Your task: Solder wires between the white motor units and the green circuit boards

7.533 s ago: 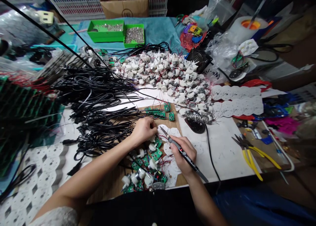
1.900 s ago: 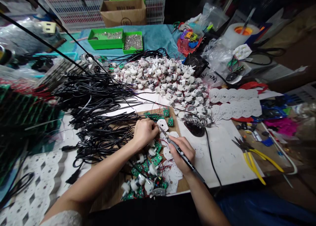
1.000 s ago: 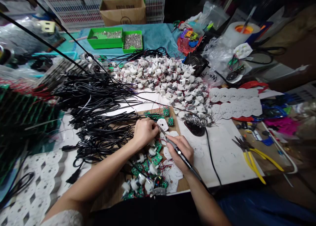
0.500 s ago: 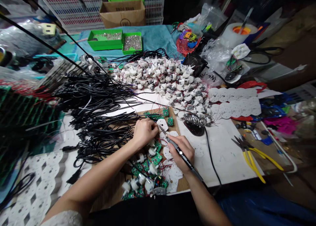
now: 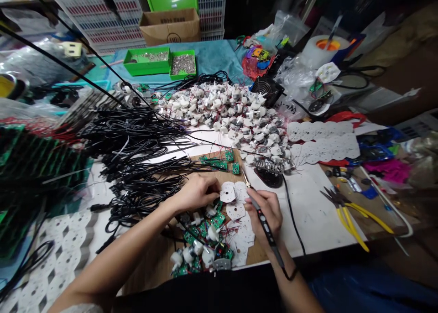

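Note:
My right hand [image 5: 267,212] grips a soldering iron [image 5: 262,215] like a pen, its metal tip pointing up and away over the brown board. My left hand [image 5: 201,192] is closed, with thumb and fingertips pinching the left edge of a small white circuit board [image 5: 227,192]; the exact grip is partly hidden. More white boards [image 5: 235,211] lie just below it, with thin red wires. Beside my left wrist is a cluster of green circuit boards [image 5: 218,220] with white motor-like parts [image 5: 208,257]. Several small green boards [image 5: 228,155] lie beyond my hands.
Black power cords [image 5: 137,167] are heaped left. A large pile of white plastic parts [image 5: 226,107] lies ahead, with a coiled-spring iron stand [image 5: 270,167] at its near edge. Yellow-handled pliers [image 5: 349,221] lie right. Green trays [image 5: 147,66] of small metal pieces stand at the back.
My left hand and the white board have moved down, towards me. My right hand has drawn to the right, and the soldering iron's tip has left the board.

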Action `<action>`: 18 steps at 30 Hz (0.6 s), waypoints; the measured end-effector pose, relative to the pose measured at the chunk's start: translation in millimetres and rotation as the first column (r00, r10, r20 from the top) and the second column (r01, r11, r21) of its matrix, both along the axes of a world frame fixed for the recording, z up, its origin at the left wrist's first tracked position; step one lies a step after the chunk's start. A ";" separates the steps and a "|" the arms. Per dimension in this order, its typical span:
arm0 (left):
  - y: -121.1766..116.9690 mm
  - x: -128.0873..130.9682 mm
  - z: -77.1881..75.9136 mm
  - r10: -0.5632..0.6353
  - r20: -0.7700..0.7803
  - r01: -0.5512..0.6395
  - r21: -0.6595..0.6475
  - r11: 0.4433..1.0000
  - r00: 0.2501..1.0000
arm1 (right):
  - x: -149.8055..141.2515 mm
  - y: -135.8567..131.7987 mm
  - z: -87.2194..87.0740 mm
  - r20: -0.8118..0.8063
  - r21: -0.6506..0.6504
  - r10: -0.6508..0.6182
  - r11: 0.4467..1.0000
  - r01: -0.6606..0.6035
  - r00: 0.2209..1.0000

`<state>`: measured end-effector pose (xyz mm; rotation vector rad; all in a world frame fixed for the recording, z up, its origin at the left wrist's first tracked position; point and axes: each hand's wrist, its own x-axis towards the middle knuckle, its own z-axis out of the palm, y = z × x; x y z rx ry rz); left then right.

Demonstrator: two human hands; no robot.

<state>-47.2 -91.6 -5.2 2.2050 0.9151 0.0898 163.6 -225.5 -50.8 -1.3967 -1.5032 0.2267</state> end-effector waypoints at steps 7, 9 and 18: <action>-4.9 -10.2 -1.1 -0.146 0.126 0.161 -0.113 0.981 0.981 | 21.3 -1.4 -15.9 0.326 -0.006 0.173 0.983 -0.181 0.929; -3.4 -10.4 0.5 -0.156 0.167 0.181 -0.152 0.972 0.974 | 29.7 1.1 -16.0 0.407 -0.020 0.227 0.971 -0.240 0.885; -6.9 -0.5 -2.0 -0.078 0.052 0.087 -0.203 0.975 0.996 | 29.2 33.9 -9.6 0.612 -0.039 0.307 0.932 -0.359 0.729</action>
